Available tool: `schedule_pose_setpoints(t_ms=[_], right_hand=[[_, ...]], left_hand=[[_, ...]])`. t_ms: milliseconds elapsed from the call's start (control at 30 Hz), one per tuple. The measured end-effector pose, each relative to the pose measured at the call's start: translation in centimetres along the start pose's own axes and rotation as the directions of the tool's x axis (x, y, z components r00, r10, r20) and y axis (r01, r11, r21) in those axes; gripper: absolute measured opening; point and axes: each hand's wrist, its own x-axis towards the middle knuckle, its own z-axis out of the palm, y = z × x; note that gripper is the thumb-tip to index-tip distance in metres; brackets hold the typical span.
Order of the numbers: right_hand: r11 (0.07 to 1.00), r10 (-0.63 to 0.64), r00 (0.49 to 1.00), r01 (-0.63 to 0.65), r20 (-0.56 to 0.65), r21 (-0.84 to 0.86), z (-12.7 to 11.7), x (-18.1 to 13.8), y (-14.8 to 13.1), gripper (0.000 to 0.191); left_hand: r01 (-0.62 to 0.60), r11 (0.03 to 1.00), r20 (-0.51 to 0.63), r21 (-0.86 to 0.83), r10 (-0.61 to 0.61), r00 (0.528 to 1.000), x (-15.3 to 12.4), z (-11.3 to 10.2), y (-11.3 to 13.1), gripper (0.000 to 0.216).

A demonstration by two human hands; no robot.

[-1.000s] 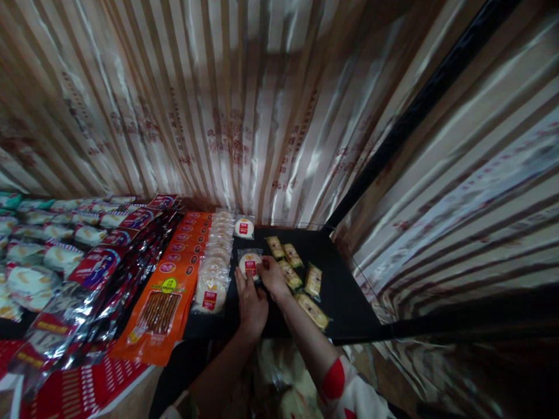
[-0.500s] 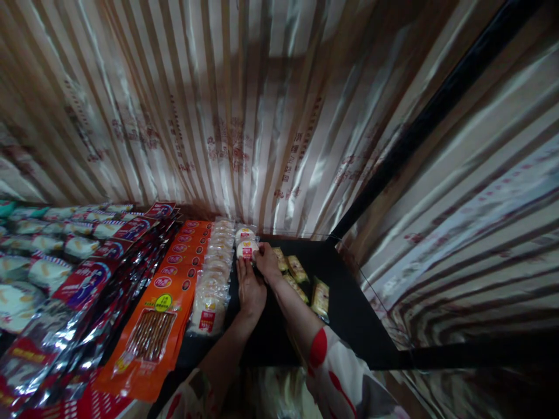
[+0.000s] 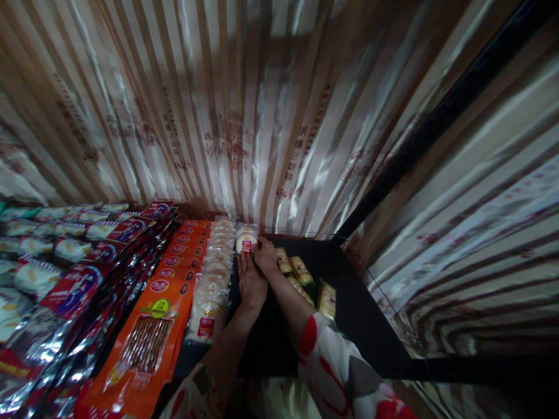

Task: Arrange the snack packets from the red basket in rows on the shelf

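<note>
A clear packet of round white rice crackers (image 3: 245, 240) with a red label lies near the back edge of the black shelf (image 3: 279, 343). My left hand (image 3: 251, 285) reaches it from the front, fingers stretched out and fingertips against its near edge. My right hand (image 3: 265, 256) is at its right side, fingers curled in and closed on the edge; the fingertips are partly hidden. Left of my hands runs a row of the same cracker packets (image 3: 209, 297), overlapping from back to front. Several small yellow packets (image 3: 301, 270) lie right of my right wrist.
Orange snack bags (image 3: 146, 337) overlap in a row further left. Beside them are dark red shiny bags (image 3: 78, 291) and white packets (image 3: 37, 276). A pleated, printed curtain (image 3: 244, 116) hangs behind, and a black post (image 3: 419, 139) slants up at the right.
The held cracker packet has moved slightly back and now covers the one that showed behind it. Both hands stay beside it. The view has shifted slightly.
</note>
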Motion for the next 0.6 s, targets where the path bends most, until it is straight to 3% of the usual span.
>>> schedule_pose_setpoints(t_ms=[100,233,333,467,600], right_hand=[[0.998,-0.047,0.999,0.047,0.006,-0.046,-0.1,-0.4,-0.4,0.028],[0.994,-0.104,0.994,0.105,-0.045,0.015,-1.3,-1.9,-1.0,0.034],[0.987,-0.139,0.99,0.141,-0.036,0.078,-3.0,-4.1,-1.2,0.035],[0.964,-0.185,0.982,0.189,-0.04,0.187,-6.6,-9.0,-1.1,0.032],[0.931,-0.211,0.969,0.24,-0.132,0.276,-10.8,-16.2,0.0,0.029]], left_hand=[[-0.004,1.0,0.018,0.008,0.004,1.0,0.0,-0.3,0.2,0.063],[-0.07,0.997,0.074,0.023,0.068,0.995,-1.0,-1.7,0.9,0.057],[-0.072,0.997,0.054,0.017,0.071,0.996,-2.8,-3.0,1.7,0.049],[-0.104,0.994,0.078,-0.038,0.106,0.991,-7.5,-4.8,2.9,0.04],[-0.202,0.974,0.215,-0.103,0.221,0.951,-14.3,-5.8,2.7,0.038]])
